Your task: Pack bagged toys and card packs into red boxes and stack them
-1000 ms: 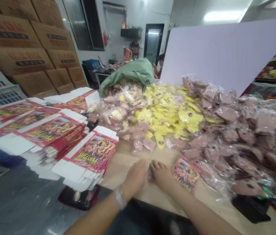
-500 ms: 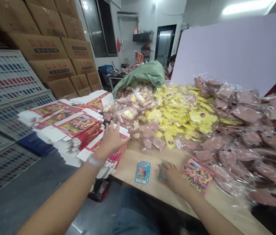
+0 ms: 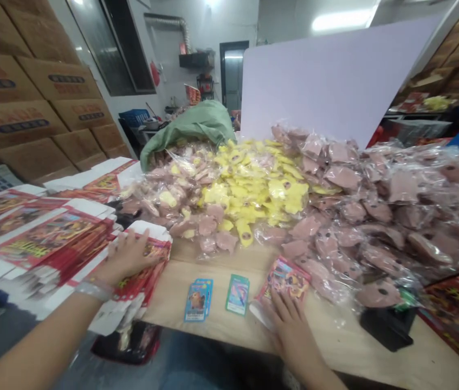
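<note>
My left hand lies with spread fingers on a stack of flat red printed cardboard box blanks. My right hand is at the near edge of the wooden table, its fingers just below a red printed card packet. A small stack of blue picture cards and a green card lie apart on the bare wood between my hands. Behind them rises a heap of plastic-bagged pink items and yellow items.
A green woven sack spills onto the heap's far side, with a white board behind it. More box blanks lie at left, below stacked cartons. A black object sits on the table at right.
The green card now lies on the table beside the blue cards, out of my right hand. That hand has drawn back toward me. The view has swung right.
</note>
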A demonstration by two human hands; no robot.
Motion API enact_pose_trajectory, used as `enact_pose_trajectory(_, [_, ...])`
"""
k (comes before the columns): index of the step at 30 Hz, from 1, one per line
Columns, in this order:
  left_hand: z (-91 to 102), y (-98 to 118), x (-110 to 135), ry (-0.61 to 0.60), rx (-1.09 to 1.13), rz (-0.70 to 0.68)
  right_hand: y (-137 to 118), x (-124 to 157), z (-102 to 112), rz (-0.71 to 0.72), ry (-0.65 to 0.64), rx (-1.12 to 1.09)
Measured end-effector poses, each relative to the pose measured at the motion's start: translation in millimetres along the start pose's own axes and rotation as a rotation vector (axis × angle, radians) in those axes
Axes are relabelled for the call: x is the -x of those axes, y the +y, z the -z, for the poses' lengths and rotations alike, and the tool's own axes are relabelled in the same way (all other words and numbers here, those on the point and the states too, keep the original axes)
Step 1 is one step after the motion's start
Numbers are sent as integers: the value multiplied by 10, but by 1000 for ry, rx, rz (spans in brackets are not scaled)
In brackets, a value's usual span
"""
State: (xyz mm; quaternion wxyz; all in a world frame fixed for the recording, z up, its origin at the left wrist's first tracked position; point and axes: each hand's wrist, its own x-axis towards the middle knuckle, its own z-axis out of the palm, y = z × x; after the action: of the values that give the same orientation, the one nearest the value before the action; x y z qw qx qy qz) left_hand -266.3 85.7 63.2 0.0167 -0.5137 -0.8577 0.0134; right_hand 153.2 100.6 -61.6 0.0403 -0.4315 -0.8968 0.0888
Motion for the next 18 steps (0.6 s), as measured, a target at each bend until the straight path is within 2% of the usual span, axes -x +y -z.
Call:
enact_pose_trajectory(2, [-32, 226, 204, 41, 32, -244, -72, -26, 71, -9, -6, -9])
enact_pose_trajectory(3, [-76, 364, 328, 8, 80, -376, -128, -49, 113, -23, -11, -18])
enact_pose_trajectory(5, [-196, 646, 560, -147, 200, -593, -257, -110, 195, -41, -11, -47])
enact_pose_trajectory(7, [-315, 889, 695, -286, 293, -714, -363, -189, 272, -25, 16, -89])
enact_pose_trajectory(9, [-383, 1064, 686, -322, 358, -745, -401, -283, 357, 14, 53, -117])
enact_pose_trajectory(11, [-393, 1161, 571, -269, 413, -704, -378, -383, 469, 20, 92, -97])
enact_pose_trajectory(13, [-381, 1162, 455, -210, 442, -633, -357, -488, 599, -10, 117, -47])
enact_pose_trajectory(15, [-397, 1076, 438, -185, 441, -575, -407, -594, 710, 25, 64, -37])
enact_pose_trajectory(18, [-509, 898, 600, -221, 429, -538, -626, -741, 754, 172, -118, -87])
